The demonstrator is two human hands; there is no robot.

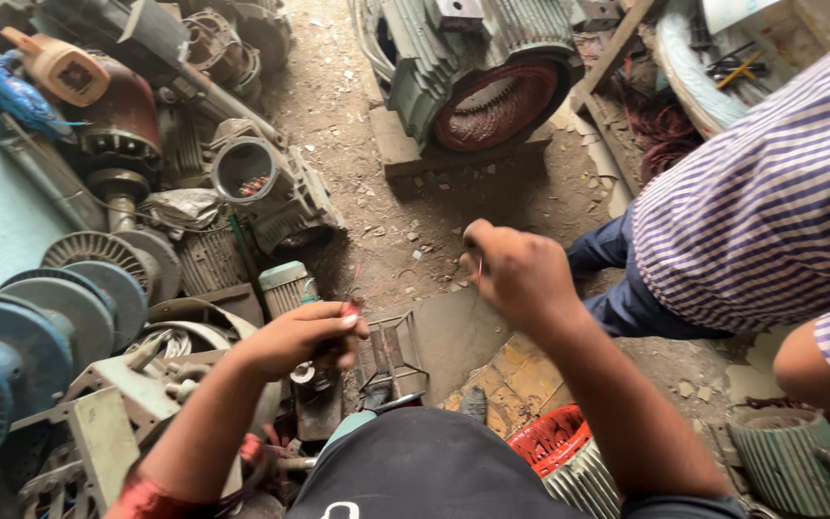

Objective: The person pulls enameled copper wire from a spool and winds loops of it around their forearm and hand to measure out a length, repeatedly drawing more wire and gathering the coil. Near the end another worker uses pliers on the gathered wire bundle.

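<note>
My left hand (302, 338) is closed around a small dark part with a reddish tip, held low over a metal winding frame (394, 354). My right hand (519, 271) is raised at centre, fingers pinched on a thin copper wire (479, 272) that runs down from it. The wire is very fine and mostly hard to trace. Below my arms lies a stator with red copper windings (551, 440) beside my dark trousers.
A large grey motor stator with copper coils (494, 101) stands on a board ahead. Motor housings, fan covers (45, 317) and scrap parts crowd the left. A person in a striped shirt (770, 202) and blue trousers crouches at right. Dirt floor (386, 211) lies between.
</note>
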